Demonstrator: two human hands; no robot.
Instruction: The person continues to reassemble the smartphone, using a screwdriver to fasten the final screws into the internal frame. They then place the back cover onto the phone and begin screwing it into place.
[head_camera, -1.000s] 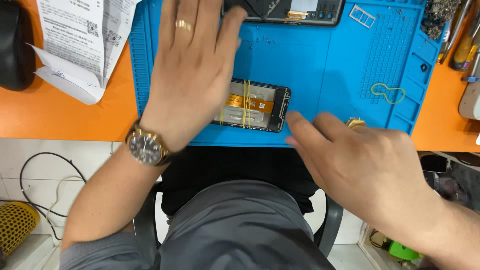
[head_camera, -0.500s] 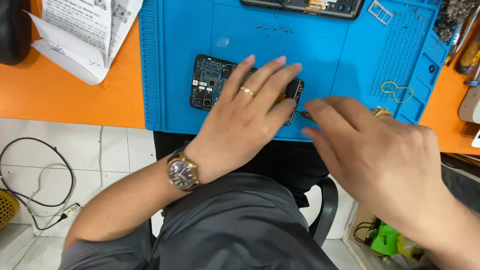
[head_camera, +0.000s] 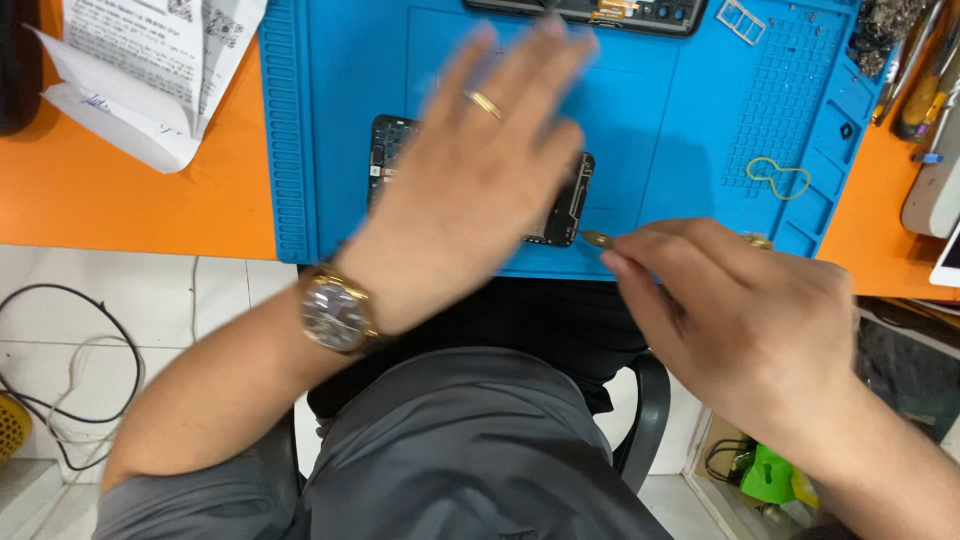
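Phone: opened black smartphone with bare circuit board (head_camera: 385, 160) lies on the blue silicone repair mat (head_camera: 680, 130), mostly hidden.
Left hand (head_camera: 480, 190): flat, fingers spread, blurry, covering the phone.
Right hand (head_camera: 740, 310): pinching a thin metal tool (head_camera: 592, 238) at the phone's right edge.
Around: yellow rubber band (head_camera: 775, 177), folded printed paper (head_camera: 150, 60), orange desk (head_camera: 120, 200).

Matt blue rubbery mat (head_camera: 680, 130), glossy metal watch (head_camera: 337, 312)

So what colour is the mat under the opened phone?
Bright blue mat, lying on an orange table; clearest in the head view.
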